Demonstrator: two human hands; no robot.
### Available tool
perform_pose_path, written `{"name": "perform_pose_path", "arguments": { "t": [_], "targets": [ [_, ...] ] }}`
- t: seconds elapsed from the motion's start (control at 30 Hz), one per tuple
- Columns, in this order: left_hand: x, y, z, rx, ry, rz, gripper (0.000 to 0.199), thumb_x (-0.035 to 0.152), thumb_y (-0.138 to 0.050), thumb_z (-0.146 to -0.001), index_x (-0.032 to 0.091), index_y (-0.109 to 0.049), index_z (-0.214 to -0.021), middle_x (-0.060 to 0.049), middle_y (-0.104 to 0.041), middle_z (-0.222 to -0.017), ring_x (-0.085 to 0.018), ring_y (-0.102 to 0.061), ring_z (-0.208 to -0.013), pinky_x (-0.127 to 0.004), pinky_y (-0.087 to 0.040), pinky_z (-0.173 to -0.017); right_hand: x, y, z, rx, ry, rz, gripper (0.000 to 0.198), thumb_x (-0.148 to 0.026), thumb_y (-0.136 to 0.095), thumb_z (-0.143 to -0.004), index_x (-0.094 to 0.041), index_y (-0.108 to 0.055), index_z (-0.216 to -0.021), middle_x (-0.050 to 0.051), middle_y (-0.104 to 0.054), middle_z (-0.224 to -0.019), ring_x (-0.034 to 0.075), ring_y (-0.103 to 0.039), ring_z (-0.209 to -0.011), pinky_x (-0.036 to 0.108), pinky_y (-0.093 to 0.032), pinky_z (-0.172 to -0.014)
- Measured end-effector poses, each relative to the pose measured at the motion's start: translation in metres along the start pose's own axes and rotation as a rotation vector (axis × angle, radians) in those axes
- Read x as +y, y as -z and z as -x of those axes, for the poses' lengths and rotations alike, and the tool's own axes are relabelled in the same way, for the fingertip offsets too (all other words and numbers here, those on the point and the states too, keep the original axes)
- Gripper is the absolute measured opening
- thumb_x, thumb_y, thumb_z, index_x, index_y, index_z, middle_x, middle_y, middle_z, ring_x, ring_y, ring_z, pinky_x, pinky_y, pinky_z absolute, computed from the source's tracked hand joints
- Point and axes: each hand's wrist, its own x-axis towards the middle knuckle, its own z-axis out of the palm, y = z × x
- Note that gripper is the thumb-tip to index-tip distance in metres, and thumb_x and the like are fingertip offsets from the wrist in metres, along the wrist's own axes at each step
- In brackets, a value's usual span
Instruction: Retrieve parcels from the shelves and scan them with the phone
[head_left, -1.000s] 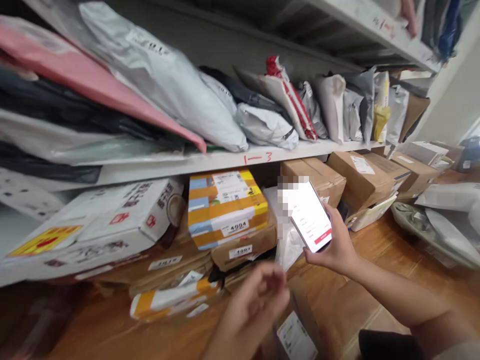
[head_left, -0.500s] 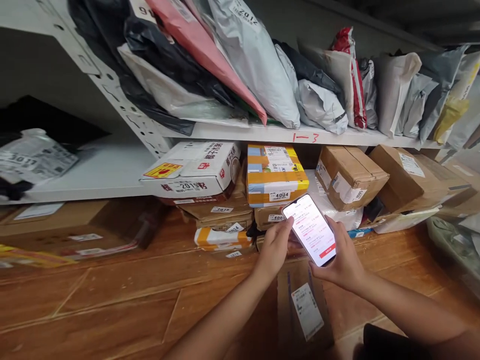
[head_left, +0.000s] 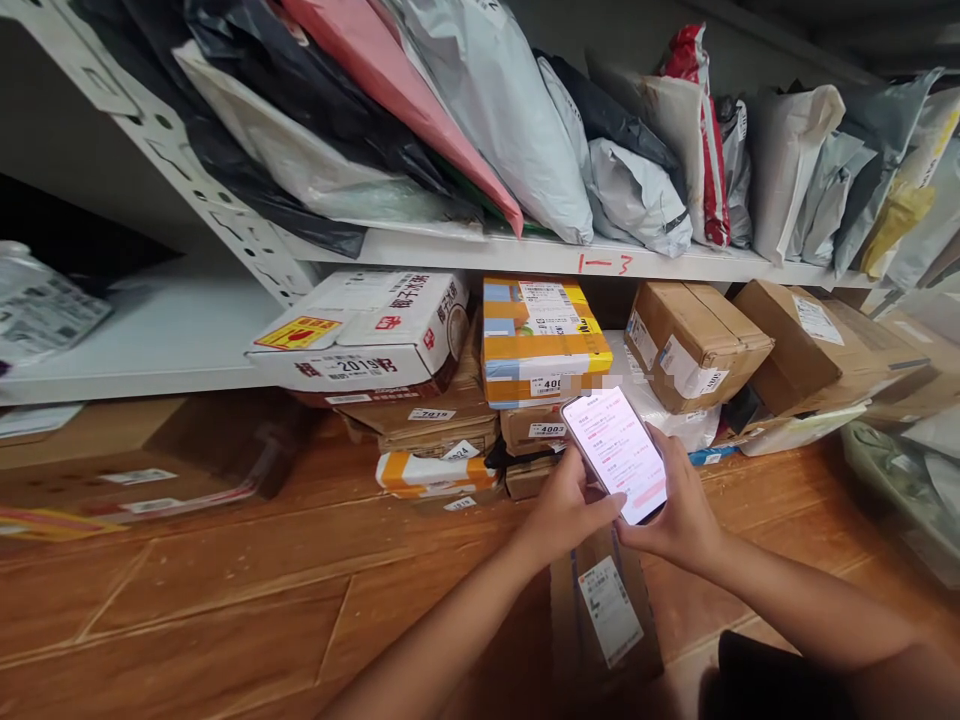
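Note:
A smartphone (head_left: pixel 616 455) with a lit screen showing a list is tilted in front of the lower shelf, held between both hands. My left hand (head_left: pixel 566 505) is closed along its left edge, and the thumb lies over the lower part of the screen. Round the right and lower edge curls my right hand (head_left: pixel 679 510). The fingers behind the phone are hidden. Below the phone, a long brown carton (head_left: pixel 609 610) with a white label lies on the floor.
A white shelf (head_left: pixel 540 255) marked 1-3 carries leaning mailing bags (head_left: pixel 510 110). Under it stand a white carton (head_left: pixel 375 340), a yellow-orange box (head_left: pixel 547 340) and a brown box (head_left: pixel 697 345). Another large carton (head_left: pixel 150 455) lies at left. A pale green bin (head_left: pixel 900 500) stands at right.
My left thumb has moved from the phone's upper left edge down onto the lower screen. The red button there now looks faded. The view has shifted slightly, moving the shelf left and up.

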Motion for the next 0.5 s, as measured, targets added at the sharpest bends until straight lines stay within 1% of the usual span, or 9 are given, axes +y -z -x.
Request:
{"name": "perform_pose_path", "arguments": {
  "t": [0.1, 0.2, 0.27, 0.33, 0.4, 0.5],
  "targets": [
    [-0.0041, 0.002, -0.0005, 0.001, -0.021, -0.042, 0.067, 0.021, -0.078, -0.062, 0.02, -0.049, -0.123, -0.008, -0.069, -0.115, -0.026, -0.067, -0.102, -0.036, -0.055, -0.086, 0.0001, -0.0004, -0.0005, 0.004, 0.003, 0.01, 0.102, -0.03, -0.078, -0.063, -0.023, -0.025, -0.15, 0.015, -0.058, -0.122, 0.037, -0.06, -0.108, 0.054, -0.055, -0.09],
    [-0.007, 0.0029, -0.0007, -0.017, -0.023, -0.018, 0.07, 0.023, -0.078, -0.063, 0.02, -0.047, -0.126, -0.01, -0.069, -0.118, -0.028, -0.067, -0.107, -0.037, -0.055, -0.087, 0.0005, 0.0, -0.0013, 0.01, 0.023, 0.014, 0.1, -0.03, -0.078, -0.065, -0.023, -0.025, -0.149, 0.015, -0.059, -0.122, 0.036, -0.061, -0.106, 0.054, -0.056, -0.088],
    [-0.0086, 0.0024, -0.0012, -0.007, -0.017, -0.011, 0.07, 0.024, -0.079, -0.063, 0.02, -0.047, -0.126, -0.01, -0.07, -0.117, -0.028, -0.067, -0.105, -0.036, -0.056, -0.086, 0.0012, 0.0, -0.0015, 0.005, 0.04, 0.012, 0.1, -0.029, -0.077, -0.065, -0.022, -0.025, -0.15, 0.015, -0.059, -0.122, 0.035, -0.061, -0.105, 0.053, -0.057, -0.088],
    [-0.0094, 0.0015, -0.0023, 0.028, -0.012, -0.019, 0.069, 0.026, -0.08, -0.063, 0.02, -0.049, -0.123, -0.009, -0.071, -0.114, -0.027, -0.069, -0.102, -0.036, -0.056, -0.085, 0.002, -0.0003, -0.0014, -0.002, 0.043, 0.02, 0.1, -0.028, -0.077, -0.065, -0.021, -0.023, -0.15, 0.015, -0.059, -0.123, 0.035, -0.061, -0.106, 0.053, -0.057, -0.088],
    [-0.0088, 0.0006, -0.0041, 0.062, 0.005, -0.006, 0.065, 0.032, -0.082, -0.063, 0.019, -0.052, -0.119, -0.009, -0.073, -0.112, -0.028, -0.069, -0.103, -0.038, -0.057, -0.087, 0.0027, -0.001, -0.001, -0.003, 0.04, 0.036, 0.103, -0.027, -0.077, -0.064, -0.022, -0.021, -0.15, 0.015, -0.058, -0.125, 0.036, -0.061, -0.109, 0.054, -0.057, -0.091],
    [-0.0066, -0.0001, -0.0072, 0.14, 0.021, 0.027, 0.059, 0.05, -0.082, -0.066, 0.018, -0.06, -0.109, -0.01, -0.074, -0.109, -0.032, -0.067, -0.109, -0.042, -0.055, -0.093, 0.0035, -0.0017, -0.0004, -0.001, 0.051, 0.039, 0.107, -0.026, -0.079, -0.062, -0.022, -0.02, -0.151, 0.016, -0.057, -0.129, 0.037, -0.059, -0.113, 0.055, -0.056, -0.094]
  ]
}}
